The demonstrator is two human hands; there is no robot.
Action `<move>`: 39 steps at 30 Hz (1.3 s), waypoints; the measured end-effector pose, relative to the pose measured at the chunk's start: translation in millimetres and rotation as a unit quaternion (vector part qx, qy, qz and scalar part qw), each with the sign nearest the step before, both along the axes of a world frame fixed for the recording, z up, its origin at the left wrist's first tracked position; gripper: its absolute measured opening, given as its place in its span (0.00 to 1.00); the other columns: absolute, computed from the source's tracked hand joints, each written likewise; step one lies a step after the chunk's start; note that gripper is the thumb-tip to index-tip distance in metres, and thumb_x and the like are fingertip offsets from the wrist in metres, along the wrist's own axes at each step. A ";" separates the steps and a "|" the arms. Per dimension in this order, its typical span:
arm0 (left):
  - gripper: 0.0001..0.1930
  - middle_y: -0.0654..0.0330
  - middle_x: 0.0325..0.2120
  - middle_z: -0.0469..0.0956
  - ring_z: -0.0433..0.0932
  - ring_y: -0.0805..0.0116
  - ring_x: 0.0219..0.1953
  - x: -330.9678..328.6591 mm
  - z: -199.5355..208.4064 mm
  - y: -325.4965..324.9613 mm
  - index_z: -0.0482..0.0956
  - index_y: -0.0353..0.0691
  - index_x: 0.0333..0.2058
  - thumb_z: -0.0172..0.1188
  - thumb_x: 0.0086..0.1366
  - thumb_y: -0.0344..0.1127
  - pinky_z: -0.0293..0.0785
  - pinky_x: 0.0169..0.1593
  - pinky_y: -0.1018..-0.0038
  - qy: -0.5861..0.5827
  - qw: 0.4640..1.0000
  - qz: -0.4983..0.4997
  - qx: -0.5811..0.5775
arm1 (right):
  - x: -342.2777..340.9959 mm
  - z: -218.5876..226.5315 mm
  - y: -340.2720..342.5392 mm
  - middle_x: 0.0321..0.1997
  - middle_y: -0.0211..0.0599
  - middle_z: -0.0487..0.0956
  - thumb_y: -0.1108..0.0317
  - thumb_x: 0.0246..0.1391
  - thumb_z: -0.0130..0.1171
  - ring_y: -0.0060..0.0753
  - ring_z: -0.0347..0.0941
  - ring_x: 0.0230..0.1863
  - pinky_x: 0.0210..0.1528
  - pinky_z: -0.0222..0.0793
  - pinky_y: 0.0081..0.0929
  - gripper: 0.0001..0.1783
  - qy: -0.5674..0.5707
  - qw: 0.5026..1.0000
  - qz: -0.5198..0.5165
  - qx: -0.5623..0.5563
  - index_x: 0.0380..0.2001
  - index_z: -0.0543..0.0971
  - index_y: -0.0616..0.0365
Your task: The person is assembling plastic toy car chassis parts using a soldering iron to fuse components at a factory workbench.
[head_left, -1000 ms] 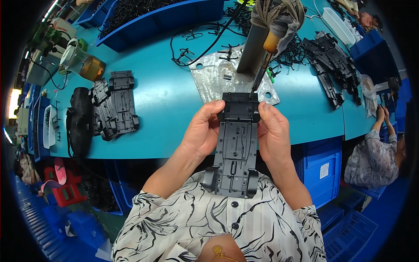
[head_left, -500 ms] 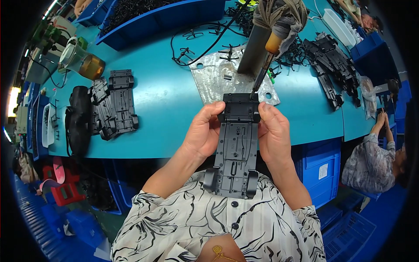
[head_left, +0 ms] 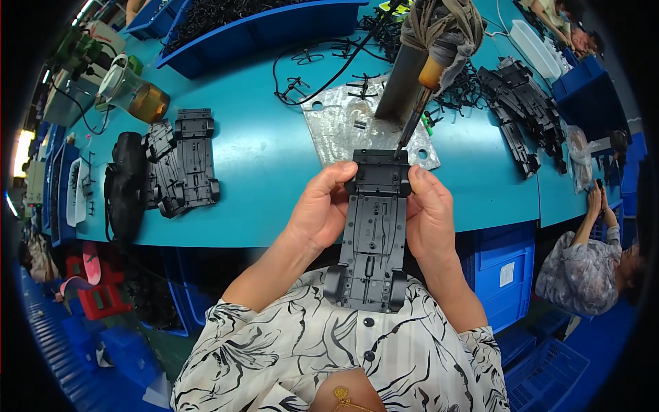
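Note:
Between my two hands is a black plastic toy car chassis point(head_left: 371, 233), held upright in the picture with its near end against my shirt. My left hand point(head_left: 321, 206) grips its far left edge, thumb on top and fingers underneath. On the far right edge my right hand point(head_left: 430, 209) closes in the same way. A soldering iron point(head_left: 414, 117) fixed to a metal post point(head_left: 399, 86) points down, its tip at the chassis's far right corner; whether it touches I cannot tell. A metal plate point(head_left: 336, 130) lies under the post.
Several finished-looking black chassis point(head_left: 195, 158) lie at left beside a black pouch point(head_left: 125, 185) and a jug of amber liquid point(head_left: 147, 101). More chassis point(head_left: 525, 113) are stacked at right. A blue bin point(head_left: 261, 31) of small black parts stands at the back. A co-worker point(head_left: 580, 268) sits at right.
My hands and the chassis stay almost in place under the iron, still gripped on both sides. The whole view has shifted slightly.

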State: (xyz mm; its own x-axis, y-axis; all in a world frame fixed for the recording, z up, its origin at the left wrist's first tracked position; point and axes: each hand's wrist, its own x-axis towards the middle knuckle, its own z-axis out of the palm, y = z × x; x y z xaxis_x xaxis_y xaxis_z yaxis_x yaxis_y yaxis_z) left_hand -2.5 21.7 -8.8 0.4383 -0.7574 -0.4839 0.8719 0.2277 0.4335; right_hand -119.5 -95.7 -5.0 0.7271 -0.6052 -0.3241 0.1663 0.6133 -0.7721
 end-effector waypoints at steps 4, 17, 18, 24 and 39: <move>0.09 0.61 0.33 0.77 0.77 0.71 0.35 2.0 0.0 -6.0 0.75 0.38 0.36 0.56 0.60 0.37 0.76 0.43 0.71 0.002 1.000 0.011 0.009 | 4.2 0.2 -5.7 0.39 0.37 0.79 0.63 0.61 0.51 0.24 0.76 0.37 0.41 0.71 0.22 0.13 0.005 1.000 0.004 -0.010 0.39 0.75 0.62; 0.06 0.64 0.26 0.73 0.72 0.73 0.28 10.4 -7.3 2.6 0.75 0.42 0.28 0.60 0.55 0.37 0.73 0.33 0.74 -0.020 0.998 -0.051 0.024 | -7.1 2.3 -2.6 0.32 0.23 0.75 0.63 0.54 0.54 0.17 0.69 0.30 0.30 0.62 0.18 0.07 0.053 0.996 0.044 -0.060 0.33 0.75 0.55; 0.07 0.64 0.26 0.72 0.71 0.73 0.28 12.7 -2.9 4.4 0.74 0.42 0.28 0.60 0.55 0.37 0.72 0.31 0.74 -0.026 0.997 -0.070 0.032 | -10.1 -4.4 -7.8 0.34 0.25 0.77 0.63 0.54 0.55 0.21 0.72 0.34 0.34 0.67 0.23 0.09 0.044 0.995 0.082 -0.042 0.34 0.75 0.56; 0.07 0.64 0.22 0.71 0.69 0.75 0.23 13.2 -20.4 -2.9 0.75 0.40 0.25 0.60 0.53 0.36 0.66 0.26 0.75 -0.110 0.985 -0.129 0.032 | -12.6 -14.8 7.4 0.39 0.30 0.77 0.62 0.53 0.52 0.29 0.74 0.39 0.38 0.71 0.33 0.13 0.138 0.988 0.072 -0.002 0.40 0.74 0.55; 0.03 0.62 0.23 0.75 0.73 0.72 0.27 61.6 3.1 12.1 0.76 0.37 0.25 0.61 0.52 0.29 0.71 0.34 0.73 -0.262 0.925 -0.232 0.149 | 17.1 -9.8 51.0 0.24 0.31 0.74 0.64 0.54 0.56 0.22 0.69 0.23 0.23 0.67 0.22 0.11 0.139 0.981 0.036 -0.132 0.28 0.76 0.62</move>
State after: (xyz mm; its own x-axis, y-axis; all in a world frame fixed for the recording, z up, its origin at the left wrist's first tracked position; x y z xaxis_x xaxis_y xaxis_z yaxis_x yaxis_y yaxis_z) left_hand 59.1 33.8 -5.6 0.3330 -0.7906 -0.5139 0.4979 -0.3153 0.8079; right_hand -102.4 -44.8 -14.8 0.6770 -0.6446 -0.3552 -0.1101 0.3885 -0.9148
